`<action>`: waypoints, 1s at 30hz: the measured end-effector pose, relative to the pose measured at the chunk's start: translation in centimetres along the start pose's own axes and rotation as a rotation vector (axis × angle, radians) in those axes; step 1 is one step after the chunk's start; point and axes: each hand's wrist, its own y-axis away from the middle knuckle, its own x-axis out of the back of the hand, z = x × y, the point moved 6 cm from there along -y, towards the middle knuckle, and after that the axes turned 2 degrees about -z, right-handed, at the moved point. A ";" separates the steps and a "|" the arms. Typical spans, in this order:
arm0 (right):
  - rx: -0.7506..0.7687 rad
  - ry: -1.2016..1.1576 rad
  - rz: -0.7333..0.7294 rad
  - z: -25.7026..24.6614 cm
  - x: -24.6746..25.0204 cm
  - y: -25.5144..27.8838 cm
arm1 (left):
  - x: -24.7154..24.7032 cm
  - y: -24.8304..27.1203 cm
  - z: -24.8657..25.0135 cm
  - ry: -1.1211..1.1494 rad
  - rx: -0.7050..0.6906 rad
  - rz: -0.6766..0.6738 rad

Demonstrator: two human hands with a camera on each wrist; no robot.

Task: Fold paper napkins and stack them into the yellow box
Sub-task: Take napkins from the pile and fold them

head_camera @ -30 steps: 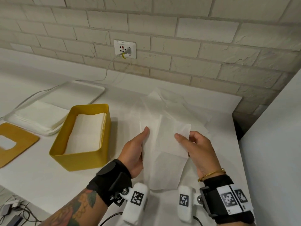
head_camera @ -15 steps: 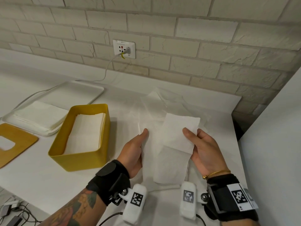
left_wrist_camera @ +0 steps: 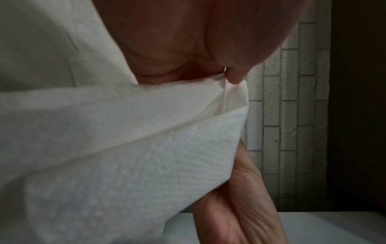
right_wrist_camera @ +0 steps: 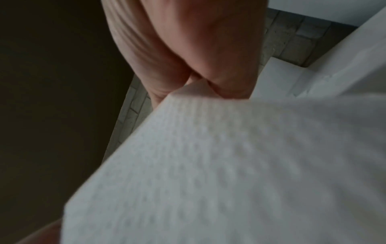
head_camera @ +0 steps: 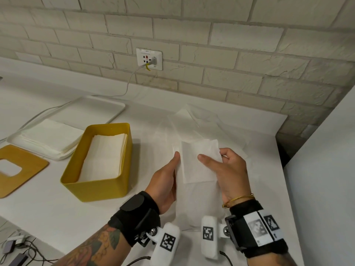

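A white paper napkin [head_camera: 196, 166] is held between both hands above the counter, with its right flap laid over towards the left. My left hand [head_camera: 169, 175] pinches its left edge, thumb on top. My right hand [head_camera: 221, 166] pinches the flap, thumb on top and fingers behind. The left wrist view shows the napkin [left_wrist_camera: 133, 148] with a fold line and my left thumb at its top edge. In the right wrist view the napkin [right_wrist_camera: 229, 165] is blurred and fills the frame. The yellow box [head_camera: 99, 187] stands left of my hands and holds a stack of folded napkins [head_camera: 105, 154].
Loose unfolded napkins [head_camera: 194, 121] lie on the counter behind my hands. A white tray [head_camera: 107, 104] at the left holds a napkin pile [head_camera: 50, 135]. A yellow lid [head_camera: 21, 169] with a cut-out lies at the far left. A white panel [head_camera: 322, 169] rises at the right.
My right hand swung the napkin's right flap out to the right, then brought it back over towards the left. My left hand kept its hold on the left edge.
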 end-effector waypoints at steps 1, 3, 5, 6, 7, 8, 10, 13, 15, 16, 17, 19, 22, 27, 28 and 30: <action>0.001 -0.002 0.024 0.1 0.1 0.0 | 0.1 0.0 -0.1 -0.004 0.002 0.009; 0.004 0.028 0.063 0.3 0.4 0.1 | 0.2 0.0 -0.2 -0.005 -0.001 0.027; 0.016 0.093 0.089 0.4 0.8 0.3 | 0.3 -0.1 -0.3 -0.006 -0.003 0.043; 0.028 0.101 0.098 0.4 1.0 0.4 | 0.4 -0.1 -0.3 -0.007 0.000 0.048; 0.045 0.090 0.099 0.4 1.2 0.5 | 0.4 -0.2 -0.3 -0.007 0.003 0.050; 0.056 0.076 0.092 0.3 1.3 0.5 | 0.4 -0.2 -0.3 -0.005 0.006 0.050; 0.065 0.065 0.058 0.2 1.2 0.4 | 0.4 -0.3 -0.4 -0.003 0.012 0.048; 0.061 0.055 0.010 0.2 0.9 0.0 | 0.3 -0.4 -0.6 -0.001 0.010 0.035; 0.051 0.030 0.005 0.1 0.9 -0.2 | 0.3 -0.4 -0.6 0.008 0.008 0.033; 0.045 0.020 0.010 0.1 0.9 -0.4 | 0.3 -0.5 -0.6 0.010 0.006 0.031; 0.040 0.006 0.017 0.1 0.9 -0.4 | 0.2 -0.5 -0.6 0.014 0.004 0.030; 0.029 -0.034 0.054 0.2 1.1 -0.6 | 0.2 -0.5 -0.6 0.025 0.005 0.027; 0.032 -0.069 0.127 0.5 1.6 -0.7 | 0.2 -0.4 -0.7 0.055 0.015 0.024; 0.060 -0.049 0.200 0.7 2.3 -0.7 | 0.1 -0.3 -0.6 0.084 0.006 0.028; 0.066 -0.036 0.209 0.8 2.3 -0.6 | 0.1 -0.3 -0.6 0.082 -0.004 0.034; 0.072 -0.022 0.214 0.9 2.2 -0.5 | 0.0 -0.3 -0.3 0.080 -0.022 0.044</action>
